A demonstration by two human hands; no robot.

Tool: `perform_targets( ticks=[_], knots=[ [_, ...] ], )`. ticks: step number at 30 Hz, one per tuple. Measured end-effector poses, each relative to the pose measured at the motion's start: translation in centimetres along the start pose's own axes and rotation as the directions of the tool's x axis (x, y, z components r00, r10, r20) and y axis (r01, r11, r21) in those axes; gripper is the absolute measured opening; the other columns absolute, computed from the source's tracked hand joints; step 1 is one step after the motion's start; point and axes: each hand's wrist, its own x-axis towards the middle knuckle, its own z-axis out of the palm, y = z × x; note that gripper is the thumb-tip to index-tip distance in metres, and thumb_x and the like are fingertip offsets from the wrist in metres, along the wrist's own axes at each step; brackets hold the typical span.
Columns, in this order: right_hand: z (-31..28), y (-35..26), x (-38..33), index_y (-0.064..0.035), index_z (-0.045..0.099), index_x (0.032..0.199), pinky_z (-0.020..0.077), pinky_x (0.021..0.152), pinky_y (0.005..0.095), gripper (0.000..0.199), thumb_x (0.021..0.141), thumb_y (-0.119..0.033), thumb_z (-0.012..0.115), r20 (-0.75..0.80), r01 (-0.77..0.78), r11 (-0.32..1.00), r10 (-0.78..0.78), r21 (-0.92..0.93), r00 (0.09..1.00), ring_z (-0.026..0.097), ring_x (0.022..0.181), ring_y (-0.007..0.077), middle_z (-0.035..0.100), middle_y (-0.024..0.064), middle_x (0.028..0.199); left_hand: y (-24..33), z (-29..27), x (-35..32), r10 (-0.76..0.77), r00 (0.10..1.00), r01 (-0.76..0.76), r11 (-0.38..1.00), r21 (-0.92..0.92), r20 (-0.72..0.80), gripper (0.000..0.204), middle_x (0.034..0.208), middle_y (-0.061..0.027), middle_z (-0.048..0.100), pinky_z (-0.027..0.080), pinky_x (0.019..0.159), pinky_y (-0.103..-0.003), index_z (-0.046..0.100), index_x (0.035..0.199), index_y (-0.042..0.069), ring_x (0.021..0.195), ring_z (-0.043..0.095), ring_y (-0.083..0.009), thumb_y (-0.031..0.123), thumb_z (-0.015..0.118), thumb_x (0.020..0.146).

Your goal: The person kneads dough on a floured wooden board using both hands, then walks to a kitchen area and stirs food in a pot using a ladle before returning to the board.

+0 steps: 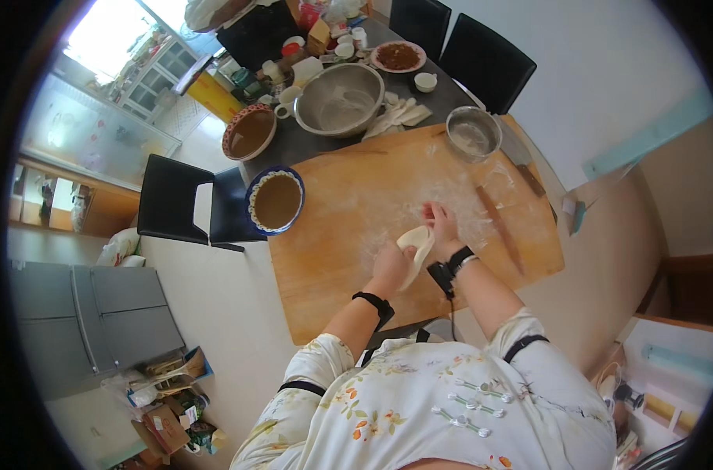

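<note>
A flat round piece of pale dough (416, 244) hangs between both hands above the floured wooden board (348, 258). My left hand (390, 264) grips its lower left edge. My right hand (442, 227) pinches its upper right edge with the fingers closed on it. Both wrists wear black bands. The dough droops a little in the middle, lifted off the board.
A wooden rolling pin (500, 229) lies on the board's right side, a knife (521, 164) beyond it. Further back stand a small steel bowl (472, 133), a large steel bowl (341, 100), two patterned bowls of brown filling (276, 200) (249, 131), cut dough strips (398, 115) and black chairs (485, 59).
</note>
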Motion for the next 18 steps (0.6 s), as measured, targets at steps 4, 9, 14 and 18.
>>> perform_targets(
  ticks=[4,9,14,18],
  knots=[
    [-0.4,1.0,-3.2,-0.0007,0.068,0.106,0.0525,0.083,0.0391,0.028,0.091,-0.024,0.065,0.5,0.57,-0.176,-0.72,-0.803,0.482,0.067,0.095,0.0328,0.071,0.0152,0.099,0.6,-0.4,-0.1,-0.021,0.999,0.014,0.989,-0.145,-0.048,0.055,0.105,-0.0301,0.067,0.053,0.081,-0.052,0.051,0.117,0.0,0.098,0.065,-0.045,0.039,0.072,0.085],
    [1.5,-2.1,-11.3,-0.0008,0.063,0.096,0.047,0.072,0.0292,0.022,0.092,-0.022,0.068,0.276,0.285,0.869,-0.181,-0.404,0.944,0.057,0.081,0.0113,0.064,0.0021,0.082,0.2,-3.7,-3.8,0.299,0.954,-0.298,0.952,-0.071,-0.001,0.052,0.108,-0.0216,0.067,0.051,0.08,-0.05,0.057,0.112,0.004,0.101,0.063,-0.0418,0.033,0.08,0.076],
    [-0.7,2.7,-15.6,-0.0039,0.061,0.098,0.0459,0.079,0.0486,0.018,0.093,-0.02,0.056,0.53,0.823,0.282,-0.652,-0.494,0.542,0.057,0.085,0.0379,0.061,0.0183,0.09,-4.5,1.0,-8.8,0.792,0.559,-0.608,0.593,0.527,-0.246,0.038,0.12,-0.0163,0.058,0.049,0.086,-0.051,0.059,0.117,0.007,0.105,0.06,-0.0301,0.022,0.063,0.083],
    [0.1,4.2,-9.9,-0.006,0.064,0.098,0.0452,0.086,0.0536,0.017,0.092,-0.02,0.058,0.591,0.706,0.142,-0.447,-0.694,0.671,0.059,0.096,0.0398,0.065,0.0207,0.097,-5.3,0.4,-1.4,0.626,0.78,-0.524,0.672,0.523,-0.023,0.023,0.093,-0.0136,0.066,0.053,0.073,-0.042,0.062,0.105,0.013,0.087,0.065,-0.0304,0.022,0.063,0.084]
  ],
)
